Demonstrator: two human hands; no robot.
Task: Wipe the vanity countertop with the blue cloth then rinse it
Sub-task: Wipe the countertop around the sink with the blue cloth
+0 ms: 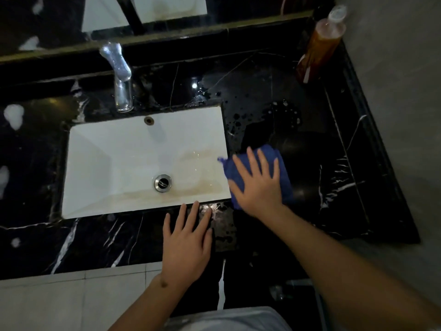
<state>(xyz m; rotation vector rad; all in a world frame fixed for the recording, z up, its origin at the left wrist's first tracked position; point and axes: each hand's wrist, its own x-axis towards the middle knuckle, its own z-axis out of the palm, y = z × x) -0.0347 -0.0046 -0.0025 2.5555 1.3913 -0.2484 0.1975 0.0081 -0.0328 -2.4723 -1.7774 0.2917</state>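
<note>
The blue cloth (284,168) lies folded on the black marble countertop (334,163), just right of the white sink (119,163). My right hand (259,185) presses flat on the cloth with fingers spread, covering most of it. My left hand (187,242) rests flat on the countertop's front strip below the sink, fingers apart, holding nothing. Water drops and foam sit on the counter behind the cloth.
A chrome faucet (120,77) stands behind the sink, with no water running. An orange soap bottle (319,46) stands at the back right corner by the grey wall. A mirror runs along the back. White foam blobs dot the left counter.
</note>
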